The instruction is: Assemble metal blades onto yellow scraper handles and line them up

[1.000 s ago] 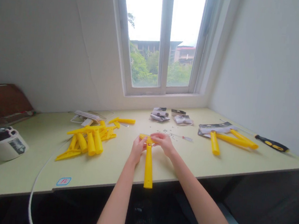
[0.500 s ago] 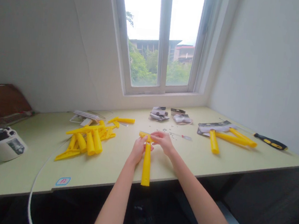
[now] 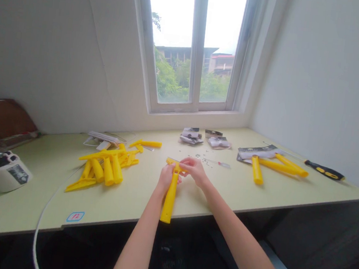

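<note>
Evidently, taking the held yellow scraper (image 3: 169,197) as the clock's centre, a brown item (image 3: 4,122) lies at ten o'clock, at the far left of the pale table (image 3: 135,189). A white jar with a dark lid (image 3: 5,172) stands at nine. A white cable (image 3: 39,226) runs over the front edge at eight, near a blue-bordered label (image 3: 75,216) marked 12. The pile of yellow parts (image 3: 108,170) is noted between nine and ten, with white packaging (image 3: 103,138) just behind; another yellow piece (image 3: 151,144) lies at eleven.

The left hand (image 3: 165,176) has its fingers clamped on the scraper's head. The handle points to roughly six. The right hand (image 3: 195,170) has its thumb and forefinger pinched at the head's right end; the exact contact is partly hidden.

Flat packets (image 3: 191,136) lie at twelve, more packets (image 3: 219,142) at one. Loose small metal pieces (image 3: 200,157) are scattered at one, beside a small clear-handled screwdriver (image 3: 223,165) at two. Yellow handles (image 3: 280,167) and printed packaging (image 3: 256,151) rest between two and three, left of a black-and-yellow screwdriver (image 3: 325,171).
</note>
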The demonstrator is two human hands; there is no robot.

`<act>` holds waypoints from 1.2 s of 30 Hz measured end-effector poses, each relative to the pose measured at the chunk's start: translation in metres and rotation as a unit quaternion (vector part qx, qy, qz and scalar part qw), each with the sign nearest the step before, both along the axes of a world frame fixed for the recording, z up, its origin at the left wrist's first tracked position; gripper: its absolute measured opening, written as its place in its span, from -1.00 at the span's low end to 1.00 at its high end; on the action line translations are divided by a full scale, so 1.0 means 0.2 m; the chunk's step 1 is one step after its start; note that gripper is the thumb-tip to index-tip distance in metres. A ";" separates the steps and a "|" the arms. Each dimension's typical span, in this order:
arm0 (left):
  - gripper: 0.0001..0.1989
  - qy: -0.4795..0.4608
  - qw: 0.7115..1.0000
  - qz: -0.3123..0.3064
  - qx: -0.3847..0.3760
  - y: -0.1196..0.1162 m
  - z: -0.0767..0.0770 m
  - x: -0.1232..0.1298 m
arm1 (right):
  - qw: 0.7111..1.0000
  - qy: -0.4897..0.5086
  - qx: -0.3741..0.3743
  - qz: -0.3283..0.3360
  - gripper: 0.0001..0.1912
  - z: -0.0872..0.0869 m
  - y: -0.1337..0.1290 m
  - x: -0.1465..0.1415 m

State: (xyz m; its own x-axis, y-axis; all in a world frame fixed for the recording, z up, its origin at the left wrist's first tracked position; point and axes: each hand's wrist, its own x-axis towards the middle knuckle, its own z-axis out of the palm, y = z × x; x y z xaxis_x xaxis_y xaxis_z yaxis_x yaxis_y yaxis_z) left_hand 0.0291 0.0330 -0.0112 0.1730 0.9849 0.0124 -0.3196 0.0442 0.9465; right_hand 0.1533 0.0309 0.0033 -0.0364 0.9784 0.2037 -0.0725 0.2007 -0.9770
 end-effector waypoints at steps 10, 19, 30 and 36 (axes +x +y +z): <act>-0.76 0.017 0.997 -0.073 0.027 -0.01 -0.01 0.00 | 0.999 -0.044 0.011 -0.022 -0.84 0.05 -0.02 0.02; -0.78 0.052 0.990 -0.127 0.043 -0.05 0.01 0.01 | 0.987 -0.064 -0.095 0.116 -0.84 0.01 0.01 0.06; -0.72 0.056 0.988 -0.146 -0.020 -0.05 0.03 0.00 | 0.993 -0.084 -0.067 0.041 -0.86 0.02 0.02 0.07; -0.81 0.076 0.985 -0.153 -0.004 -0.06 0.02 0.00 | 0.990 -0.091 -0.089 0.057 -0.87 0.04 0.01 0.06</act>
